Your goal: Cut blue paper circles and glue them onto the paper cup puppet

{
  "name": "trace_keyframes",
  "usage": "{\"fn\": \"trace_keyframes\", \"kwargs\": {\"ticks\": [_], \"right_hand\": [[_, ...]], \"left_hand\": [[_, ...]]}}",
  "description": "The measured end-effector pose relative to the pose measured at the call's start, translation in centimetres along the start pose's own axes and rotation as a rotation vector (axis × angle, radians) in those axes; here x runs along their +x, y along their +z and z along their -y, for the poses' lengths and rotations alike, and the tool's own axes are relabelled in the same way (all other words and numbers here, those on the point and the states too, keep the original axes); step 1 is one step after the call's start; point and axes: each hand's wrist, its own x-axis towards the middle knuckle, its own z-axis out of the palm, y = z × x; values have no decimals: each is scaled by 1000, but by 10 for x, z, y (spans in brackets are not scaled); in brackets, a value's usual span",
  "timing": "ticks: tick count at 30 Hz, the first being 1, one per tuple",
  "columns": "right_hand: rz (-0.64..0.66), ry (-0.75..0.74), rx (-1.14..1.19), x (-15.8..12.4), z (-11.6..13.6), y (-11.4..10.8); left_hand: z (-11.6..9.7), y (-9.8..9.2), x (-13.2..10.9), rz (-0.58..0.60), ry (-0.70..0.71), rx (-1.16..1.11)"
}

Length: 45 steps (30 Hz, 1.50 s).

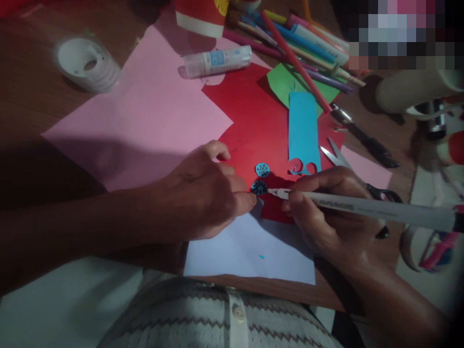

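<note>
My left hand (pixel 205 191) is curled, its fingertips pressed against a small blue paper disc (pixel 259 187) covered in dark dots, holding it on the red paper (pixel 250 116). My right hand (pixel 326 208) grips a white marker (pixel 362 208) whose tip touches that disc's right edge. A second dotted blue disc (pixel 262 169) lies just above on the red paper. A blue paper strip (pixel 303 130) with circles cut from its lower end lies to the right.
Pink paper (pixel 145 111), a white sheet (pixel 250 251), scissors (pixel 348 166), a glue stick (pixel 216 61), a tape roll (pixel 87 63), a red cup (pixel 201 17), green paper (pixel 281 79), a craft knife (pixel 362 135) and several coloured pens (pixel 300 43) lie on the wooden table.
</note>
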Motion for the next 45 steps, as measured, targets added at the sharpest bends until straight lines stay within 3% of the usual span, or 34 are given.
{"fn": "trace_keyframes", "kwargs": {"ticks": [9,22,45], "right_hand": [[19,-89,-60,3,0,0],[-88,-17,62,2,0,4],[19,-57,-40,0,-1,1]], "left_hand": [[-1,1,1,-27,4,8],[1,4,-1,-48,11,16],[1,0,-1,9,4,3]]}}
